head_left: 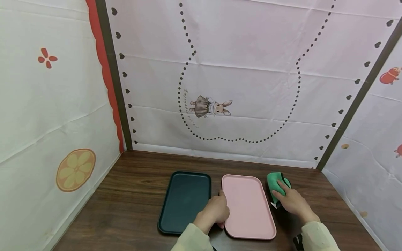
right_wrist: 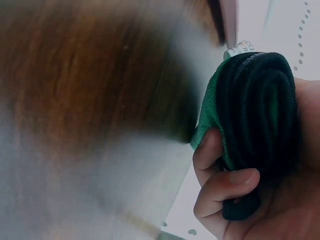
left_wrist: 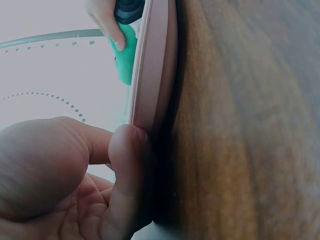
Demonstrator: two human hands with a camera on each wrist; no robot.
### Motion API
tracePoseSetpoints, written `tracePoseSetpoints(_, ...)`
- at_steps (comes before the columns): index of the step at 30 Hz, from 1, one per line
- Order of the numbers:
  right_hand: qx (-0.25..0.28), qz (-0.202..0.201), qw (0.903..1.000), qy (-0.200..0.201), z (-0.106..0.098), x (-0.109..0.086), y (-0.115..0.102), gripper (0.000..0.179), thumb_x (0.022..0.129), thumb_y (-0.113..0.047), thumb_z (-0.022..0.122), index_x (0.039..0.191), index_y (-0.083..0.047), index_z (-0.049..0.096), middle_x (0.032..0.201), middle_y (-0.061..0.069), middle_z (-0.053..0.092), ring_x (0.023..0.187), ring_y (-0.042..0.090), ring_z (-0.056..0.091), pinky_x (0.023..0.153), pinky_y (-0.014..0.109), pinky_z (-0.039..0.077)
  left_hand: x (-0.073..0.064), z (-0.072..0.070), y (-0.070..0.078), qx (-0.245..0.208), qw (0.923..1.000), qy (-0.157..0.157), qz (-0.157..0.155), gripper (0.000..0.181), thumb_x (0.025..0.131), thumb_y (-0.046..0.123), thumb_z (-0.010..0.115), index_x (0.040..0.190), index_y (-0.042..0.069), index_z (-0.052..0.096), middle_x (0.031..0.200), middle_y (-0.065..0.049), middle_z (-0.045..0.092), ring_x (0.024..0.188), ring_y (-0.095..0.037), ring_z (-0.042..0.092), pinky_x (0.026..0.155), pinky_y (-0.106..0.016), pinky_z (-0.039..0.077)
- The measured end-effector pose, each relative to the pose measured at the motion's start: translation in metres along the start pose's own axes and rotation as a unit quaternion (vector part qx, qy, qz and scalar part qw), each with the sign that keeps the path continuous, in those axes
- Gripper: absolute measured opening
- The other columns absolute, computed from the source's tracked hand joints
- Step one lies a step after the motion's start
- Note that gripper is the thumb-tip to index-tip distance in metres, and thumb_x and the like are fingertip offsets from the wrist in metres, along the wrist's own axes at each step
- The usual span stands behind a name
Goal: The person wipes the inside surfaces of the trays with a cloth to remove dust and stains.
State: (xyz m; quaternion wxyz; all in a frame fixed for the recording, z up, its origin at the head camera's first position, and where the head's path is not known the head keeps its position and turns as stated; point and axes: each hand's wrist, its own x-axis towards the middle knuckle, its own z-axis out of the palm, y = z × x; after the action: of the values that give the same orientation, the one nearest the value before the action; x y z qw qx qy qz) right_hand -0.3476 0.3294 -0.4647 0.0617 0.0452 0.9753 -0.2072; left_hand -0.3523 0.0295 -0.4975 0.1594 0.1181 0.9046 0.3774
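Observation:
My left hand (head_left: 214, 210) is at the left edge of a pink tray (head_left: 248, 205), its fingers curled at the rim. In the left wrist view a fingertip (left_wrist: 127, 137) presses against the tray's outer wall (left_wrist: 152, 70). My right hand (head_left: 293, 201) lies over a rolled green towel (head_left: 274, 181) just right of the pink tray, fingers bent around it. Seen end-on in the right wrist view, the towel (right_wrist: 260, 110) shows dark edging coiled in layers and a small white label. Two fingers (right_wrist: 225, 187) wrap its near side.
A dark teal tray (head_left: 185, 202) lies left of the pink one, partly behind my left hand. Both trays are on a brown wooden table (head_left: 125, 209). Printed white sheets (head_left: 245, 87) hang along the back and both sides.

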Motion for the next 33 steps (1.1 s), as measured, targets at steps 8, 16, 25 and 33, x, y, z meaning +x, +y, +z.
tracePoseSetpoints(8,-0.008,0.000,0.9999,-0.010,0.006,0.004,0.006,0.076,0.107,-0.048,0.048,0.161,0.002,0.027,0.144,0.048,0.043,0.135,0.067,0.040,0.098,0.077,0.043,0.000,0.000,0.001,0.005,1.0000,0.001,-0.004,0.070,0.097,0.000,0.054,0.158,-0.014,0.023,0.093,-0.031,0.068,0.031,-0.009,0.050,0.033,-0.024,0.044)
tracePoseSetpoints(16,0.001,0.033,0.9992,-0.024,0.002,0.002,0.008,0.087,0.108,-0.064,0.028,0.164,0.001,0.015,0.149,0.050,0.033,0.138,0.069,0.033,0.102,0.080,0.038,0.000,0.000,0.001,0.006,1.0000,0.000,-0.003,0.070,0.097,0.000,0.054,0.158,-0.014,0.023,0.076,-0.019,0.062,0.031,-0.008,0.050,0.033,-0.023,0.044)
tracePoseSetpoints(25,0.005,0.029,0.9993,-0.021,-0.003,0.000,0.010,0.077,0.111,-0.054,0.030,0.162,0.003,0.020,0.149,0.047,0.037,0.137,0.068,0.035,0.102,0.079,0.038,-0.001,-0.001,0.000,0.004,1.0000,0.000,-0.003,0.070,0.097,0.000,0.053,0.158,-0.015,0.022,0.069,-0.015,0.061,0.031,-0.008,0.049,0.033,-0.022,0.043)
tracePoseSetpoints(33,0.020,0.050,0.9977,-0.040,0.002,0.005,0.016,0.087,0.106,-0.059,0.041,0.163,0.003,0.015,0.151,0.049,0.029,0.138,0.068,0.033,0.104,0.078,0.038,-0.002,-0.002,0.002,-0.002,1.0000,-0.004,-0.004,0.069,0.097,0.000,0.054,0.158,-0.014,0.023,0.105,-0.036,0.067,0.033,-0.009,0.051,0.034,-0.023,0.044)
